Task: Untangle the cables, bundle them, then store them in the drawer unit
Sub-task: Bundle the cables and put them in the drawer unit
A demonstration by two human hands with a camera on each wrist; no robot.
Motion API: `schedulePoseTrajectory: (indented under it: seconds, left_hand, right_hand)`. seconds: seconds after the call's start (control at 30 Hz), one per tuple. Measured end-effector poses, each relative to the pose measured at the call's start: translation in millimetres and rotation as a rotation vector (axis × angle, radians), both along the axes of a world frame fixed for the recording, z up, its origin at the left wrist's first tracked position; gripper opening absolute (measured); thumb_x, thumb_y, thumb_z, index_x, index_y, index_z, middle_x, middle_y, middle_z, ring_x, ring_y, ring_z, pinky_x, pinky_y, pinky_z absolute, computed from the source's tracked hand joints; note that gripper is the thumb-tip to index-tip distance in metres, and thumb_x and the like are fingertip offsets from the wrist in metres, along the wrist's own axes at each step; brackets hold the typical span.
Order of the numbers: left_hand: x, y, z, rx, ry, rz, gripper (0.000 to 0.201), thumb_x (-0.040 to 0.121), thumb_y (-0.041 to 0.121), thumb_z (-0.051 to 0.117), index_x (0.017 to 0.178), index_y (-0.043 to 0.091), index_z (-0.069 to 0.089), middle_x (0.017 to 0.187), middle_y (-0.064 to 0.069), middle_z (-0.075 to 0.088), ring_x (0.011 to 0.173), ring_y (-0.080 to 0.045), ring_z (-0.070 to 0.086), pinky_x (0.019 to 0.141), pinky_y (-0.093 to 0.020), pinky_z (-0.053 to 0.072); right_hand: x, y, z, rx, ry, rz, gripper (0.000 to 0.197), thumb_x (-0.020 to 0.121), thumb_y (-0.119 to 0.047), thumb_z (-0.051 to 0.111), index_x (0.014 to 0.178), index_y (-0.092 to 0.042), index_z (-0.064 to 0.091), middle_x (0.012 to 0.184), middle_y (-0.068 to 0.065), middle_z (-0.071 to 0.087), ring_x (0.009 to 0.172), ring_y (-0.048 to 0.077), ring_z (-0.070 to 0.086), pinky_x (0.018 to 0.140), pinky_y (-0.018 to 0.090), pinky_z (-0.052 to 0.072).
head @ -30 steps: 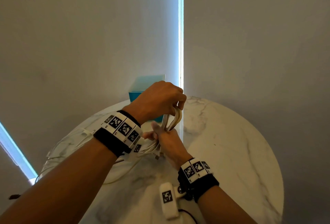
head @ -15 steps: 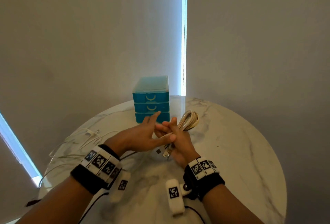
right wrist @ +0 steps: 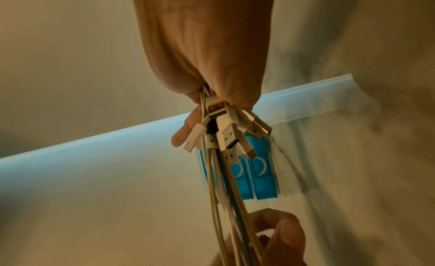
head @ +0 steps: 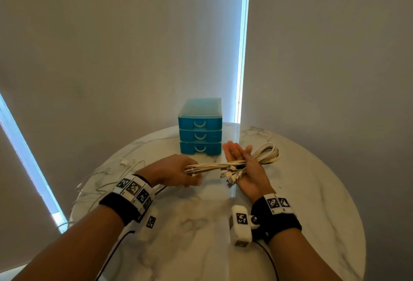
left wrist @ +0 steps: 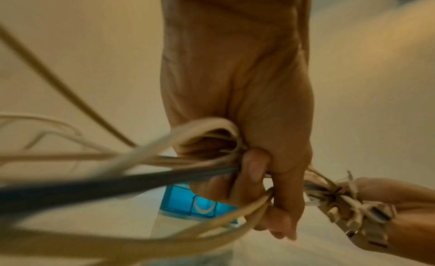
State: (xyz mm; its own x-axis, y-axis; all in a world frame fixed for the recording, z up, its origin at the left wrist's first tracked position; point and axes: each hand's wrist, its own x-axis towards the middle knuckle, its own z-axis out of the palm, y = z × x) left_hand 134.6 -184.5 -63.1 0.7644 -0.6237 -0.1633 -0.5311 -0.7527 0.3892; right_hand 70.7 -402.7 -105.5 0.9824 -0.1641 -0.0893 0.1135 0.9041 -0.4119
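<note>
Stretching between two hands, a bunch of pale cables (head: 214, 165) is seen pulled out flat above the marble table (head: 312, 191). The fingers (left wrist: 253, 169) of the left hand (head: 172, 172) are curled tight around one end of the bunch, as shown in the left wrist view. The right hand (head: 248, 168) is held palm up with its fingers (head: 232, 149) straight, the cables laid across the palm; in the right wrist view the strands appear to be nipped between thumb and palm, though this cannot be told for certain. A cluster of plugs (head: 230, 174) hangs at the heel of that hand, and a coiled loop (head: 267, 154) spills past its far side.

Half a second earlier the hands were pressed together at the coil; they have since been drawn apart, and the bunch has been lengthened. By this the bundling step is judged to be under way, with tying and storing not yet done. More loose cables (head: 111, 175) are left on the table to the left. The blue drawer unit (head: 200, 133) stands just beyond the hands, all three drawers closed.
</note>
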Motion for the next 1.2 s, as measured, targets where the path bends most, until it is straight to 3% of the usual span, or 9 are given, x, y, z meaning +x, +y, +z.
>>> schedulePoseTrajectory:
  seconds: [0.1, 0.2, 0.37, 0.5, 0.6, 0.83, 0.9, 1.03, 1.2]
  left_hand:
    - [3.7, 11.0, -5.1, 0.012, 0.026, 0.006, 0.039, 0.093, 0.065, 0.071, 0.093, 0.026, 0.076, 0.080, 0.009, 0.078, 0.081, -0.011, 0.070, 0.083, -0.030, 0.054]
    - [5.0, 30.9, -1.2, -0.048, 0.125, 0.012, 0.045, 0.089, 0.071, 0.069, 0.101, 0.029, 0.079, 0.086, 0.009, 0.080, 0.076, -0.009, 0.066, 0.075, -0.026, 0.051]
    - [2.2, 59.1, 13.9, -0.128, 0.203, 0.012, 0.034, 0.098, 0.059, 0.064, 0.106, 0.032, 0.081, 0.094, 0.003, 0.082, 0.062, -0.013, 0.050, 0.056, -0.021, 0.043]
    - [-0.4, 77.2, 26.0, -0.364, 0.025, -0.052, 0.023, 0.100, 0.048, 0.069, 0.116, 0.032, 0.074, 0.110, 0.009, 0.077, 0.082, -0.017, 0.074, 0.078, -0.023, 0.056]
    - [-1.1, 90.9, 32.7, -0.491, -0.138, -0.015, 0.016, 0.099, 0.036, 0.074, 0.114, 0.030, 0.075, 0.106, 0.008, 0.076, 0.095, -0.008, 0.073, 0.089, -0.026, 0.053]
    - [-28.5, 118.3, 68.5, -0.954, -0.554, 0.190, 0.014, 0.087, 0.020, 0.087, 0.099, 0.017, 0.083, 0.099, 0.004, 0.074, 0.089, -0.008, 0.071, 0.071, -0.017, 0.057]
    - [-37.2, 132.4, 81.5, -0.865, -0.388, 0.185, 0.007, 0.094, 0.024, 0.081, 0.100, 0.020, 0.081, 0.089, 0.000, 0.077, 0.075, -0.011, 0.073, 0.063, -0.027, 0.058]
    - [-46.7, 168.3, 89.7, -0.548, 0.060, 0.043, 0.031, 0.101, 0.045, 0.070, 0.089, 0.017, 0.074, 0.073, -0.004, 0.061, 0.065, -0.019, 0.054, 0.063, -0.026, 0.045]
    - [-34.1, 204.2, 96.1, -0.330, 0.088, 0.105, 0.050, 0.095, 0.061, 0.068, 0.065, 0.021, 0.066, 0.065, -0.005, 0.063, 0.076, -0.019, 0.075, 0.097, -0.035, 0.045]
  right_hand:
    - [-1.9, -5.9, 6.0, 0.031, 0.042, -0.032, 0.006, 0.103, -0.013, 0.062, 0.101, -0.014, 0.068, 0.093, 0.008, 0.075, 0.088, 0.020, 0.077, 0.089, 0.031, 0.063]
    - [-1.9, -18.1, 1.7, 0.029, 0.035, -0.039, 0.027, 0.108, -0.014, 0.051, 0.084, -0.018, 0.062, 0.056, -0.007, 0.046, 0.047, 0.008, 0.048, 0.053, 0.021, 0.043]
    - [-4.1, -16.3, 12.8, -0.107, -0.020, -0.035, 0.040, 0.107, -0.018, 0.043, 0.069, -0.016, 0.052, 0.049, -0.006, 0.031, 0.040, 0.009, 0.030, 0.042, 0.023, 0.032]
    - [-1.7, -5.4, 54.4, -0.250, -0.084, -0.034, 0.046, 0.109, -0.025, 0.042, 0.064, -0.019, 0.049, 0.049, -0.006, 0.029, 0.040, 0.009, 0.027, 0.041, 0.024, 0.029]
    - [4.0, 4.5, 100.7, -0.395, -0.136, -0.059, 0.043, 0.105, -0.018, 0.041, 0.062, -0.020, 0.047, 0.051, -0.005, 0.025, 0.041, 0.010, 0.023, 0.042, 0.025, 0.023]
    - [9.0, 40.7, 176.6, -0.744, -0.220, -0.151, 0.038, 0.104, -0.016, 0.040, 0.067, -0.021, 0.046, 0.054, -0.004, 0.029, 0.043, 0.013, 0.024, 0.042, 0.025, 0.027]
    - [8.1, 45.9, 185.9, -0.759, -0.236, -0.165, 0.035, 0.103, -0.015, 0.039, 0.070, -0.022, 0.044, 0.055, -0.004, 0.029, 0.043, 0.013, 0.023, 0.041, 0.025, 0.027]
    - [3.2, 54.9, 198.9, -0.755, -0.250, -0.132, 0.037, 0.105, -0.017, 0.038, 0.068, -0.021, 0.045, 0.054, -0.004, 0.026, 0.044, 0.013, 0.023, 0.042, 0.025, 0.027]
    - [-1.5, 68.5, 196.7, -0.736, -0.271, -0.092, 0.041, 0.107, -0.019, 0.038, 0.067, -0.021, 0.044, 0.053, -0.004, 0.026, 0.043, 0.012, 0.023, 0.042, 0.025, 0.029]
